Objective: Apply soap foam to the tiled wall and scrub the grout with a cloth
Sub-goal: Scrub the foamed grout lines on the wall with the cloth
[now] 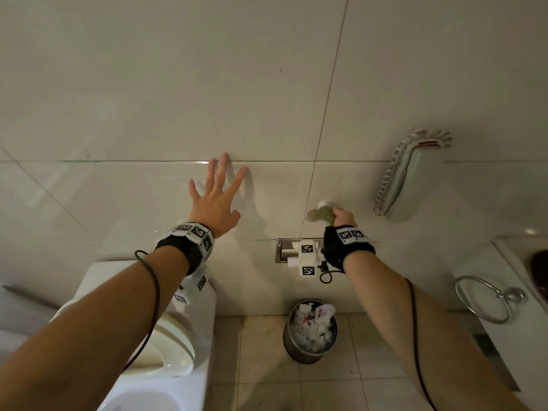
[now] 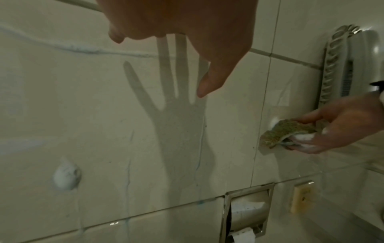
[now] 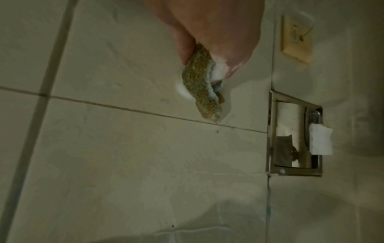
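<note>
On the tiled wall [image 1: 178, 84], seen from the head camera, the left hand [image 1: 215, 200] reaches up with fingers straight and spread, their tips at the horizontal grout line [image 1: 118, 161]; whether they actually press the tile is hard to judge. The right hand [image 1: 344, 216] is lower and to the right, fingers curled round a greenish cloth [image 1: 320, 214] held against the wall beside the vertical grout line, with a white dab of foam [image 1: 321, 203] just above it. The wrist band hides most of that hand. A wall phone [image 1: 406, 179] hangs to the right, a paper holder [image 1: 284, 250] sits half hidden behind the wrist gear, and a bin [image 1: 310, 330] stands on the floor beside the toilet [image 1: 178, 336], which the left forearm partly covers.

From the left wrist, only the palm and thumb of the left hand [image 2: 187, 24] show, cut off at the top; the fingers appear mainly as a spread shadow on the tile. A blob of foam [image 2: 66, 176] clings low on the left, with thin drips below. The cloth [image 2: 288, 133] is pinched between thumb and fingers of the right hand [image 2: 343, 129].

From the right wrist, the picture is tilted and blurred. The right hand [image 3: 212, 28] grips the cloth [image 3: 199, 85], foam on its fingers, the cloth's end touching the tile near the grout line [image 3: 133, 111].
</note>
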Available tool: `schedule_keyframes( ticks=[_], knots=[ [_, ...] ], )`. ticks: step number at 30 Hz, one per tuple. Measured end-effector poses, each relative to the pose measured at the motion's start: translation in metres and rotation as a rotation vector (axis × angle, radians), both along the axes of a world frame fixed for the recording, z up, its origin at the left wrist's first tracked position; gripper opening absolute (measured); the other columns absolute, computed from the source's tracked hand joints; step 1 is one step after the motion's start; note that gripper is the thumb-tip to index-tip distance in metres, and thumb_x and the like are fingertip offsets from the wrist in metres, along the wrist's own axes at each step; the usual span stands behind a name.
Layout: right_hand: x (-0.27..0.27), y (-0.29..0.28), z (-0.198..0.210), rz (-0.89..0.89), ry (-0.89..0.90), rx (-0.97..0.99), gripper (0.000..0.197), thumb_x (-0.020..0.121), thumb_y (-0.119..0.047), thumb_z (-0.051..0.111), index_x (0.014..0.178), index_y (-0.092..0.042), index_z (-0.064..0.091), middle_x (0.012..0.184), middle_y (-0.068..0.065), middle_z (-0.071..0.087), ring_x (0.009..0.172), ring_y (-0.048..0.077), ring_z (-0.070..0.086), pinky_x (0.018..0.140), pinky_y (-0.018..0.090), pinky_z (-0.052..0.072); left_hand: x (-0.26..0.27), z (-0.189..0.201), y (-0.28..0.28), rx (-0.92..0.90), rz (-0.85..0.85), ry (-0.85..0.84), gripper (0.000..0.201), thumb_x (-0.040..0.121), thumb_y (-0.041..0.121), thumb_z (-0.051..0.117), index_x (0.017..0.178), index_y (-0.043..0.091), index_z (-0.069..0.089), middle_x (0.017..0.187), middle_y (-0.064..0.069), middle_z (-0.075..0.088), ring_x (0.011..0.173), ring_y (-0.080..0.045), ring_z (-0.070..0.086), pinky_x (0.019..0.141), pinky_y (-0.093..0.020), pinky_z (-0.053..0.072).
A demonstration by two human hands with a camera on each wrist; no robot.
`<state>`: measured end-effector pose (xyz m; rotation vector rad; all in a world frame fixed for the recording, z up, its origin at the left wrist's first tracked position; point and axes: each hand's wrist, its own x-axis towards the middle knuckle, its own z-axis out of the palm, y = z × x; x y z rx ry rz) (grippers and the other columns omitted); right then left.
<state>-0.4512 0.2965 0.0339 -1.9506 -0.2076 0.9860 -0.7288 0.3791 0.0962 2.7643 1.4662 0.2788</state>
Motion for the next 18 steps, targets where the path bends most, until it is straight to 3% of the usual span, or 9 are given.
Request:
schedule_keyframes(
  ticks=[6, 9, 13, 15, 18],
  knots=[
    [-0.016, 0.020, -0.037, 0.013, 0.047, -0.014, 0.053, 0.086, -0.057, 0.044, 0.122, -0.021, 0.060, 0.124, 0.016, 0.059, 0.106, 0.038, 0.059, 0.100, 0.052, 0.046, -0.025, -0.010, 0.007, -0.001, 0.054, -0.018, 0.106, 0.083, 0.023, 0.067, 0.156, 0.041, -0.007, 0.160, 0.001, -0.034, 0.151, -0.033, -0.021, 0.114, -0.072, 0.009],
    [-0.014, 0.034, -0.077, 0.004, 0.054, -0.058, 0.055, 0.071, -0.064, 0.042, 0.107, -0.026, 0.061, 0.118, 0.014, 0.059, 0.103, 0.038, 0.060, 0.097, 0.054, 0.047, -0.039, -0.020, 0.012, -0.012, 0.096, -0.033, 0.106, 0.082, 0.022, 0.069, 0.156, 0.042, -0.004, 0.160, -0.002, -0.034, 0.150, -0.034, -0.020, 0.115, -0.071, 0.010],
    [-0.002, 0.063, -0.154, -0.042, 0.093, -0.086, 0.068, 0.062, -0.067, 0.049, 0.111, -0.023, 0.065, 0.123, 0.014, 0.063, 0.101, 0.038, 0.064, 0.099, 0.053, 0.046, -0.056, -0.038, 0.016, -0.066, 0.138, -0.027, 0.106, 0.082, 0.021, 0.068, 0.156, 0.043, -0.005, 0.159, -0.004, -0.036, 0.150, -0.033, -0.022, 0.116, -0.069, 0.010],
    [-0.033, 0.051, -0.116, -0.081, 0.156, -0.064, 0.066, 0.070, -0.061, 0.055, 0.116, -0.015, 0.065, 0.127, 0.014, 0.061, 0.106, 0.036, 0.062, 0.103, 0.048, 0.044, -0.063, -0.047, 0.016, -0.097, 0.152, -0.020, 0.106, 0.083, 0.021, 0.067, 0.156, 0.043, -0.006, 0.158, -0.004, -0.038, 0.151, -0.031, -0.021, 0.116, -0.068, 0.012],
    [-0.070, 0.036, -0.063, -0.090, 0.208, 0.010, 0.041, 0.092, -0.039, 0.056, 0.115, -0.006, 0.061, 0.118, 0.010, 0.058, 0.105, 0.030, 0.059, 0.100, 0.035, 0.044, -0.072, -0.059, 0.017, -0.151, 0.192, -0.030, 0.107, 0.084, 0.020, 0.067, 0.154, 0.045, -0.009, 0.157, -0.002, -0.040, 0.152, -0.031, -0.018, 0.117, -0.066, 0.013]
  ],
)
